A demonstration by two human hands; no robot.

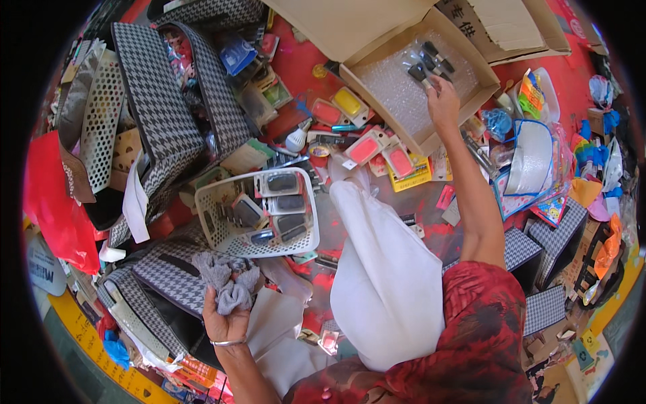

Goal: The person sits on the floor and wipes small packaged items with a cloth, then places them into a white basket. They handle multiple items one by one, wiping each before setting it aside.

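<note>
My left hand (224, 322), with a bracelet at the wrist, is closed round a bunched grey cloth (227, 279) over a black-and-white houndstooth box. My right hand (444, 104) reaches over the near edge of an open cardboard box (464, 116) lined with bubble wrap (390, 87). Its fingers pinch the pale end of a small brush with a dark head (416, 71). Beyond it, a few similar dark-headed brushes (439, 56) lie on the bubble wrap. A white plastic basket (259, 253) holding several dark packaged items (280, 183) stands between my arms.
Pink packaged items (364, 147), a yellow one (347, 102) and a light bulb (297, 138) crowd the middle. Houndstooth cases (158, 101) stand at the left. White cloth (383, 283) covers my lap. Bagged goods (531, 161) and a clear tub (546, 94) are at the right.
</note>
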